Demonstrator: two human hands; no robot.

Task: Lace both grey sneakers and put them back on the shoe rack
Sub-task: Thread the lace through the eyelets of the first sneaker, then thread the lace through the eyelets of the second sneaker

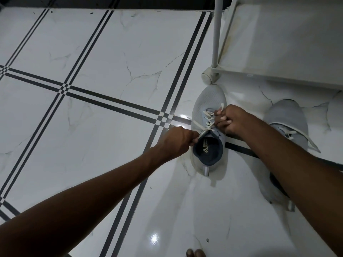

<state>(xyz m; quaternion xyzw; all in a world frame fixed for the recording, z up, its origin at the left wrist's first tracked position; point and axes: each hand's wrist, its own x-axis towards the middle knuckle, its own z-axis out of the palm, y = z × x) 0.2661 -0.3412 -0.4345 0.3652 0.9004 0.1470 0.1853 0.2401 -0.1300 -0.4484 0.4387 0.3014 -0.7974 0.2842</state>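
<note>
- Left sneaker of the pair [207,127] sits on the tiled floor [92,52], toe pointing away from me toward the foot of the shoe rack [278,52], heel toward me; its long axis runs near straight up the view, toe almost touching the rack's round corner foot [208,77]
- Second grey sneaker [289,125] lies just beside it on the right, partly hidden under my right forearm; its lace looks loose, one end trailing off its right side onto the floor
- Left hand [175,142] is closed, fingertips pinching one end of the white lace [208,120] at the left edge of the shoe's collar; the strand runs taut from the top eyelets down to that pinch
- Right hand [230,120] is curled into a fist over the right side of the lacing, clutching the other lace end, whose tip sticks out above the knuckles toward the toe
- The relation that matters: both ends leave the top eyelets in opposite directions, across the shoe's long axis, left end low and toward the heel, right end high and toward the toe. Each hand is on its own side, neither nearer
- My judgement: the crossings look complete on this shoe; next is snugging and tying, so the ends must meet over the tongue
- Risk: an uneven pull could twist the shoe on the glossy tile
- Rack shelf nearest the shoes looks bare
</note>
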